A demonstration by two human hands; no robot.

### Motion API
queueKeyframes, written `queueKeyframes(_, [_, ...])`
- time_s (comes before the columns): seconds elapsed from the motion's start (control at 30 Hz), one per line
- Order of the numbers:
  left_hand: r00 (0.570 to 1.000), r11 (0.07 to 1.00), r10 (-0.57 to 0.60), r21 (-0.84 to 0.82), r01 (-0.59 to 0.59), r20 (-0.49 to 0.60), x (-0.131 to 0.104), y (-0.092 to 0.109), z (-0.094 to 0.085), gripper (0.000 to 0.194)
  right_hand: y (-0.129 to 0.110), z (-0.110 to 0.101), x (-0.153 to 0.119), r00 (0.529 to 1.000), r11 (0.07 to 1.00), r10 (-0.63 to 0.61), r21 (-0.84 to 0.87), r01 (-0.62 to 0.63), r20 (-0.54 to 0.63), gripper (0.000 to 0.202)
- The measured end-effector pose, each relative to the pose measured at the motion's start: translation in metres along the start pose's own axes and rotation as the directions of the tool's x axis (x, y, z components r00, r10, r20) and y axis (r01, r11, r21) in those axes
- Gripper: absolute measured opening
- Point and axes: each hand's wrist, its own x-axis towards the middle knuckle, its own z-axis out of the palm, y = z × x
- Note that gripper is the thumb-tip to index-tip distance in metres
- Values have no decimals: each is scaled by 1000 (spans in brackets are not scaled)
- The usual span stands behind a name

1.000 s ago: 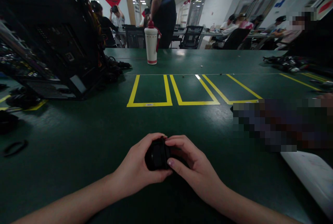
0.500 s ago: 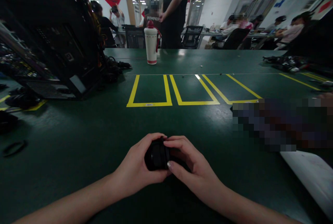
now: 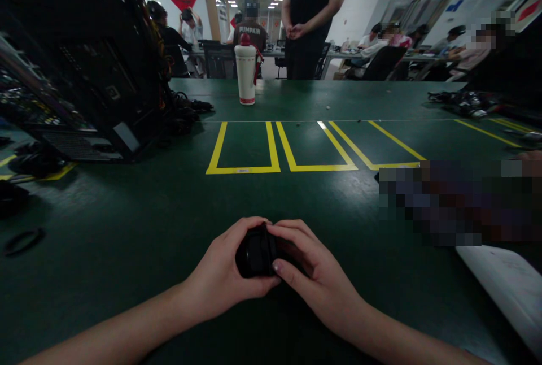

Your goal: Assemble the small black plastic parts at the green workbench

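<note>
Between my two hands is a small black rounded object with a rim on its right side; its exact kind does not show. My left hand wraps round its left side, thumb below and fingers above. With fingertips on the upper part of the rim and the thumb on the lower part, my right hand grips the object from the right. Part of its surface is hidden by the fingers. Both hands are low over the dark green table.
An open computer case with cables stands at left. A white bottle with a red lid stands farther back. Yellow tape outlines mark the table. A black ring-shaped item lies at left. Beyond the table stands a person.
The right fingers and thumb have shifted very slightly on the black object's rim. In the background the standing person has moved to the right.
</note>
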Motion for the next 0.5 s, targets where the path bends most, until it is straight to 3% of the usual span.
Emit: queueKeyframes(0.5, [1000, 1000, -4, -22, 5, 9, 1, 1, -1, 55, 2, -2, 0, 1000, 999, -16, 28, 17, -15, 24])
